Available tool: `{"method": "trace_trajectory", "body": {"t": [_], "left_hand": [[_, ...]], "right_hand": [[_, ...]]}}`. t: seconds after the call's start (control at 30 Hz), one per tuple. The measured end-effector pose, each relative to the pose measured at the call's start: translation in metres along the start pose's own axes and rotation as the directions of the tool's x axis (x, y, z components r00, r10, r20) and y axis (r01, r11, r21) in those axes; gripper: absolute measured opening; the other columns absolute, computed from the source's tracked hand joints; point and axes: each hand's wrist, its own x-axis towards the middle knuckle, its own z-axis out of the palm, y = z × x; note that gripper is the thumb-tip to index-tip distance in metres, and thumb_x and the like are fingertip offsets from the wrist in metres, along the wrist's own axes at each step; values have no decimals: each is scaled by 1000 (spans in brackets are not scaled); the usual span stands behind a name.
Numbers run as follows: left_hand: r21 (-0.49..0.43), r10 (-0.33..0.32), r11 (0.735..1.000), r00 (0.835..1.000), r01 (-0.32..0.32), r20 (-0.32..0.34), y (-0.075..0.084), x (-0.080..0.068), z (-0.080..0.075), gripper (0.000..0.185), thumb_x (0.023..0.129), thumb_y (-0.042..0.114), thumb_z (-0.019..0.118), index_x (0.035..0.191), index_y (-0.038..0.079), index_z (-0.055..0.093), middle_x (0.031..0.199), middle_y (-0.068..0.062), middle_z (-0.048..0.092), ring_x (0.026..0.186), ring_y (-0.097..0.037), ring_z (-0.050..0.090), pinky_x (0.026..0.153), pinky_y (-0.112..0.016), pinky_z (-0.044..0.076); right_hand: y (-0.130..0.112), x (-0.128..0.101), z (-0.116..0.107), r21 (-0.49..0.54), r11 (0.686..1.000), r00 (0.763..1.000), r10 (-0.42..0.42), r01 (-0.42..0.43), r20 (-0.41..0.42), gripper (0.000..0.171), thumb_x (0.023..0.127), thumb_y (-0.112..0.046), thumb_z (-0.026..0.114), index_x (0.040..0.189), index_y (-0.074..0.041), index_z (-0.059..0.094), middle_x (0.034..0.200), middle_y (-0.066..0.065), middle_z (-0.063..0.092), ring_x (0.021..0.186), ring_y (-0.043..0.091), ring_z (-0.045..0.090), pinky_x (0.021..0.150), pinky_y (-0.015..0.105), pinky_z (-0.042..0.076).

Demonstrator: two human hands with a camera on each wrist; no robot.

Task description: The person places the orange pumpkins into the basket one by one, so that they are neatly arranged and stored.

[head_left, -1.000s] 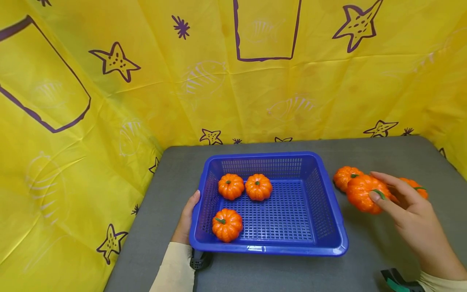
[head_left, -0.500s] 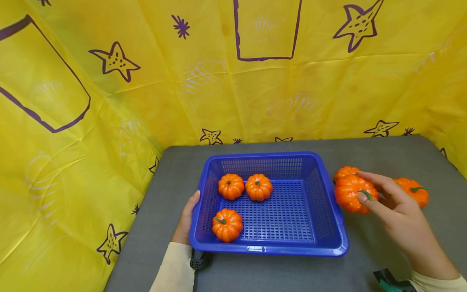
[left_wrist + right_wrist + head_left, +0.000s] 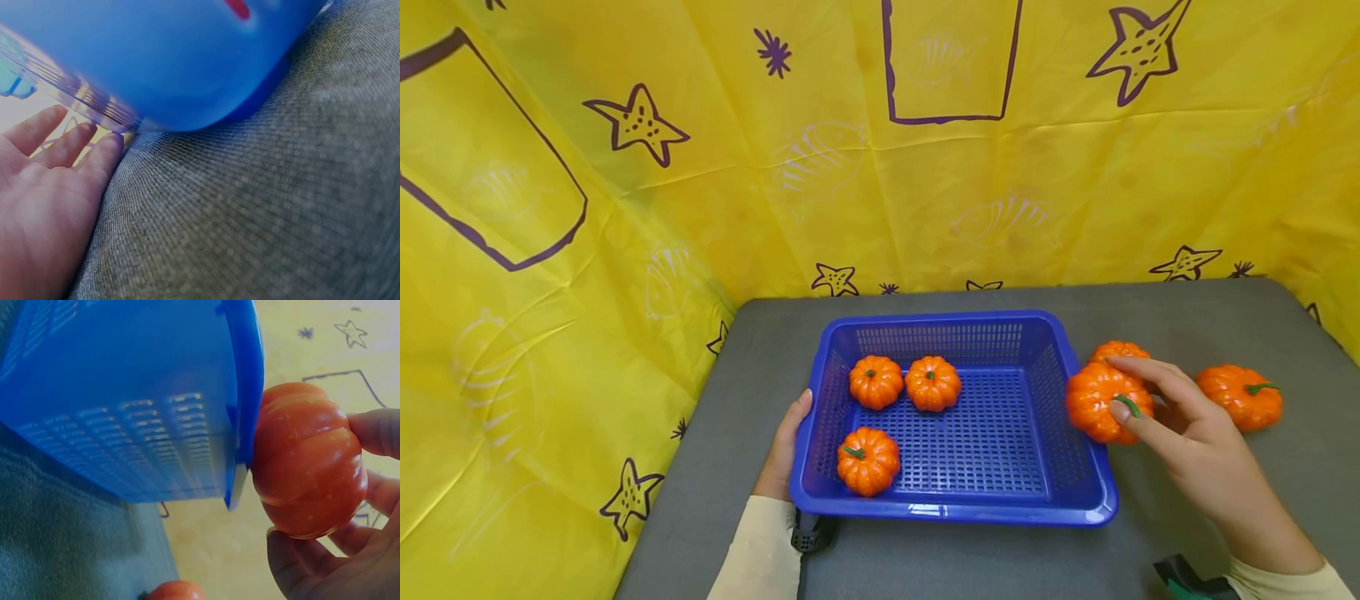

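Presently the right hand (image 3: 1187, 433) grips a small orange plastic pumpkin (image 3: 1101, 402) with curled fingers, raised at the right rim of the blue perforated plastic basket (image 3: 1060, 492). The left hand (image 3: 784, 450) rests with straight fingers against the basket's left wall. Three pumpkins lie inside the basket; two sit on the grey table (image 3: 1150, 325) right of it.

A grey table (image 3: 1150, 317) stands before a yellow cloth backdrop (image 3: 700, 167) printed with purple stars.
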Motion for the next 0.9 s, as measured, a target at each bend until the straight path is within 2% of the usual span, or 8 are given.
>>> {"method": "trace_trajectory", "body": {"t": [0.23,0.7,0.9], "left_hand": [[-6,-9,1000,1000,9,0,0,0,0,75,108,62,45,169,19,38,163,-18,48,138,-34,56,110,-52,49],[-16,-6,1000,1000,6,-1,-1,3,0,77,107,62,45,168,16,38,160,-18,51,135,-32,58,111,-50,49],[7,-8,1000,1000,8,-15,0,1,0,76,107,62,46,168,17,39,160,-19,51,135,-33,58,109,-51,50]], "right_hand": [[-1,3,10,-15,998,998,-61,61,36,54,98,24,60,149,8,57,145,19,55,119,19,63,95,18,53],[-4,2,27,-192,973,991,-120,130,67,59,91,25,68,147,4,62,147,13,57,127,19,56,99,16,48],[-5,2,36,-192,968,985,-145,161,97,61,90,25,70,145,2,64,145,12,60,125,18,56,96,16,49]]}}
